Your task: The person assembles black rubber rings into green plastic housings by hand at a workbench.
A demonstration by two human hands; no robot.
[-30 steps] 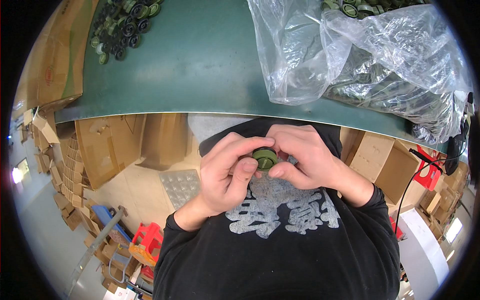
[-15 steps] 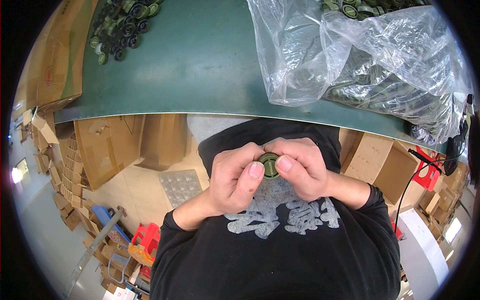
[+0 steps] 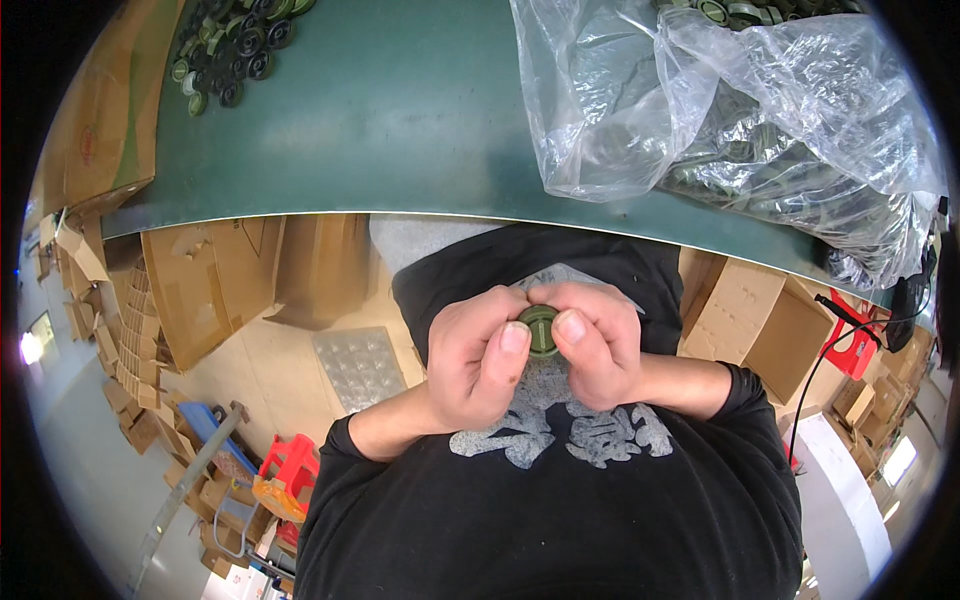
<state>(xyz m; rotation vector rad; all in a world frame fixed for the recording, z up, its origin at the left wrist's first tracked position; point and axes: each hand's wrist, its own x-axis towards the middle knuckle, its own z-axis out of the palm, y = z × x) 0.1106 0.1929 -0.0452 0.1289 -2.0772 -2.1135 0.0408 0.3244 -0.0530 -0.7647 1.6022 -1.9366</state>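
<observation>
A small round dark-green cap [image 3: 541, 330] with a raised bar across its face is held in front of my chest. My left hand [image 3: 481, 355] grips its left side, with the thumb against the edge and the fingers curled behind. Opposite it, my right hand [image 3: 594, 345] pinches the right side in the same way. The two hands nearly meet above the cap, and the fingertips under it are hidden. Beyond them, a pile of similar green and black round caps [image 3: 235, 50] lies at the far left of the green table [image 3: 400, 130].
A clear plastic bag [image 3: 610, 130] full of green parts covers the table's right side. Cardboard boxes [image 3: 210, 290] stand beneath the table on the left, with another open box [image 3: 750, 320] on the right. Red stools [image 3: 290, 465] and a black cable [image 3: 815, 370] flank me.
Both hands keep hold of the cap, which has turned slightly so its raised bar now stands near upright. The whole view has shifted a little, moving the table edge upward.
</observation>
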